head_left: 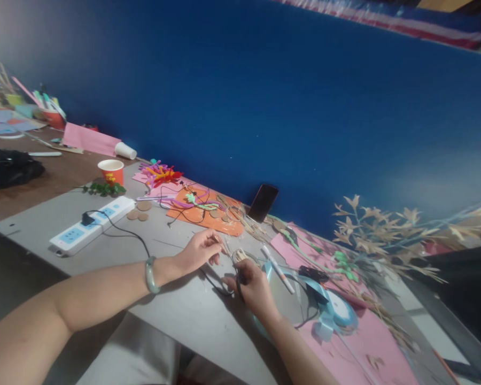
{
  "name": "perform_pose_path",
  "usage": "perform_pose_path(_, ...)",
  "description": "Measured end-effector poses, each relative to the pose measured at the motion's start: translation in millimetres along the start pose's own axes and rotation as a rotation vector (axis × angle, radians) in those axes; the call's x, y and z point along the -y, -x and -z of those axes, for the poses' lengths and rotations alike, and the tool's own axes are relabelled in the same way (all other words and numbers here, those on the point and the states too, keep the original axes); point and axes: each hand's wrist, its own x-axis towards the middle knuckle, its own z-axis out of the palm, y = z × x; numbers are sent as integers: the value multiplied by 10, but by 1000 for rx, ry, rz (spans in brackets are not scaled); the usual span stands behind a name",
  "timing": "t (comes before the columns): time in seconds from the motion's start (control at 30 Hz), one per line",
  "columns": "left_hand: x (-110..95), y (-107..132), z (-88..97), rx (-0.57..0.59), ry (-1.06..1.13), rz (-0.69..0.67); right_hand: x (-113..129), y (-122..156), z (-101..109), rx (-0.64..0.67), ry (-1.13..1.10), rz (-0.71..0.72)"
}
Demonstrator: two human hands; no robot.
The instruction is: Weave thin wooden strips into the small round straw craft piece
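My left hand (202, 249), with a jade-like bangle (151, 275) on its wrist, is raised over the grey table. Its thumb and fingers are pinched on a thin pale strand, too small to name for sure. Close by on the right, my right hand (253, 286) is closed around dark-handled scissors (239, 280), whose tips point toward the left fingers. Behind the right hand lies a coil of pale cord (240, 256), partly hidden. A white marker (278, 270) rests just right of that hand.
A white power strip (92, 224) with a black cable lies left, near a paper cup (111, 172). Orange paper (224, 223), wooden discs (144, 205) and a phone (263, 203) sit toward the blue wall. Blue ribbon (324, 323), pink paper (353, 353) and dried stems (385, 230) occupy the right.
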Motion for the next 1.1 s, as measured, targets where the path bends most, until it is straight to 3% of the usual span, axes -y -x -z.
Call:
perform_pose_path(0.53,-6,-4,16,-4,-17,-13,-128,-20,-13,-49,-43,-63)
perform_pose_path(0.87,34,-40,61,6,-1,-2,-148,-48,-8,-116,-42,-28)
perform_pose_path(1.1,-28,-24,42,36,53,85,-124,-47,-12,-133,-40,-19)
